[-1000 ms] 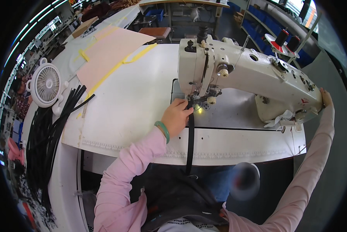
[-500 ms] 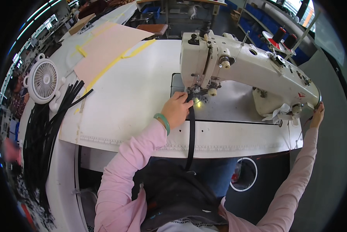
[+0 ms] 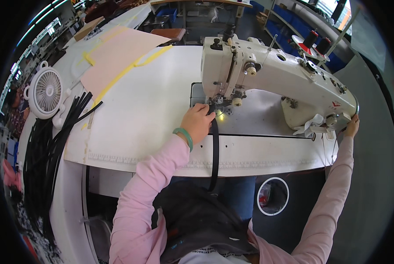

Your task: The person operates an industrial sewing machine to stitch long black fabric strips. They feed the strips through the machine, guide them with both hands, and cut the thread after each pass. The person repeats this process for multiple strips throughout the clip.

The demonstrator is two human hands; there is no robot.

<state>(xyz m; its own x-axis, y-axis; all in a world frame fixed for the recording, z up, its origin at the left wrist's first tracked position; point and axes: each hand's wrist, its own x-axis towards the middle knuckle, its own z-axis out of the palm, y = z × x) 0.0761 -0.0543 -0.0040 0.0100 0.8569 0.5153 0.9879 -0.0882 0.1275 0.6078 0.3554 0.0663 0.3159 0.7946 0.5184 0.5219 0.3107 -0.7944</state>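
- Here, the left hand (image 3: pixel 197 122) is closed on a long, flat black strap (image 3: pixel 215 154), pinching it between thumb and fingers just in front of the needle area of a large cream-white metal sewing machine (image 3: pixel 276 66).
- From those fingers, the strap runs toward the person, over the front edge of the white, curved-edged surface (image 3: pixel 135 114), and its lower end hangs above the lap.
- The right hand (image 3: pixel 351 126) reaches around the machine's far right end, fingers bent against it; I cannot tell how firmly they grip.
- A green ring-shaped bangle (image 3: pixel 186 137) circles the left wrist, and both arms wear pale pink sleeves (image 3: pixel 150 176).
- A small yellowish light (image 3: pixel 221 117) glows just right of the left fingertips, over a grey metal plate (image 3: pixel 263 119).
- A crumpled white cloth (image 3: pixel 310 124) sits at the machine's base, near the right hand.
- 2 dark thread spools (image 3: pixel 310 38) stand behind the machine.
- At left, a loose bundle of thin black strips (image 3: pixel 41 163) drapes downward beside a round white plastic fan (image 3: pixel 47 92).
- A flat pale pink sheet (image 3: pixel 122 57), edged with yellow tape (image 3: pixel 154 57), lies beyond the bundle.
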